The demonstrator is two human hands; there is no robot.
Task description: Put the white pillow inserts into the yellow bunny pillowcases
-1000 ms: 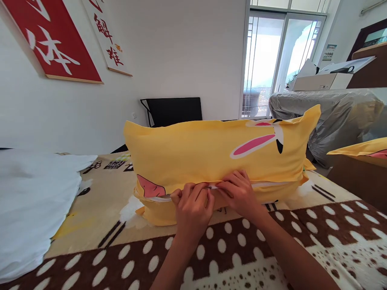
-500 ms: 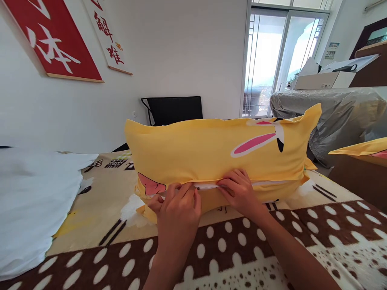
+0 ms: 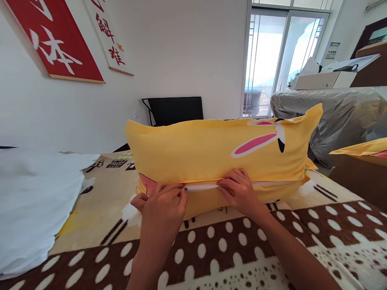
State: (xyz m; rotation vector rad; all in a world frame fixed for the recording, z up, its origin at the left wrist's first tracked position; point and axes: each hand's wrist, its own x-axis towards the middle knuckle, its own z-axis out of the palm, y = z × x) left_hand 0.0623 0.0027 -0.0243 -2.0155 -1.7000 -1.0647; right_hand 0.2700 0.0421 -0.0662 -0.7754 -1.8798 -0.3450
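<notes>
Zipper [image 3: 202,187] closing seemed the step in hand, on the yellow pillow [image 3: 187,157] at twelve o'clock. Fingers of the left hand [image 3: 163,201] and right hand [image 3: 238,188] both pinched along the zipper; the next move probably called for steady pulling toward nine o'clock.

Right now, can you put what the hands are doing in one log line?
left hand: pinching at zipper slider | right hand: gripping yellow pillow seam | white zipper: visible between hands | pillow: on patterned blanket
</notes>
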